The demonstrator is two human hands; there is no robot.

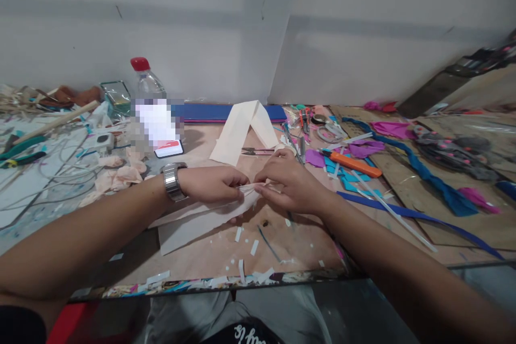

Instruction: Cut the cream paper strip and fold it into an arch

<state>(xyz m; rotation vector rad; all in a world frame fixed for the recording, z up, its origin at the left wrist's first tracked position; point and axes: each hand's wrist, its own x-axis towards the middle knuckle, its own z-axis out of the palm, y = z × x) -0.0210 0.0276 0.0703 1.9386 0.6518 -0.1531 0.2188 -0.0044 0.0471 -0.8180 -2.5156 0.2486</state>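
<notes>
My left hand (212,184), with a metal watch (173,181) on its wrist, pinches a long pale strip (193,230) that looks like crepe paper. Close beside it, fingers bent and thumb pressed down, my right hand (296,184) grips the gathered end of the same strip. The strip's loose length hangs down to the left over the tabletop. Just beyond my hands a second cream strip (233,131) stands folded in a peak. The metal blades of scissors or a similar tool (258,151) lie behind my fingers, partly hidden.
A lit phone (159,126) leans against a red-capped bottle (150,78). Right of my hands lie an orange cutter knife (352,164), a blue ribbon (419,215) and coloured scraps. Green-handled pliers (24,146) and cables are at left. Paper bits litter the wooden table (278,242).
</notes>
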